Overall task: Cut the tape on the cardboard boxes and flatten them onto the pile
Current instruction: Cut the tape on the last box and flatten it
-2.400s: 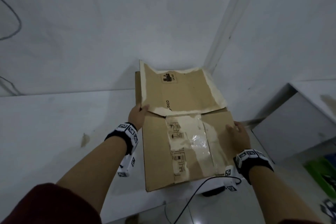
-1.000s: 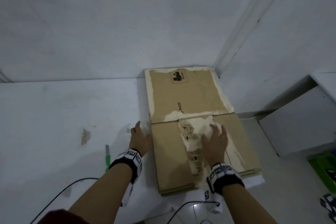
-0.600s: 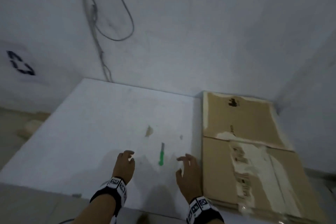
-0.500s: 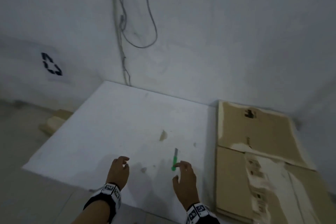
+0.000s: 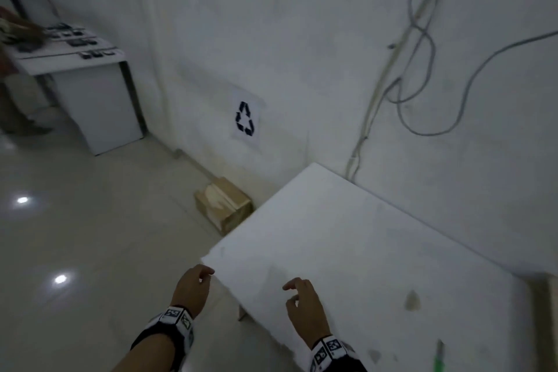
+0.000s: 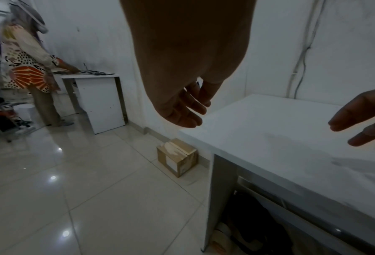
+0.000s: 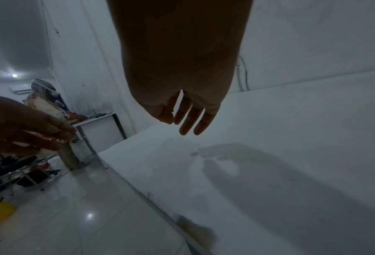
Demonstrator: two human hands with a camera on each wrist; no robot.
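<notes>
A small brown cardboard box sits on the floor against the wall, just beside the desk corner, top flaps split along a torn pale seam running toward the wall. Left hand and right hand hover loose-fingered over the desk edge, holding nothing.

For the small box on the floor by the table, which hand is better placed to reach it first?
Probably the left hand. It hangs empty beyond the table corner, on the side of the cardboard box. The right hand, also empty, is over the tabletop, farther away.
</notes>
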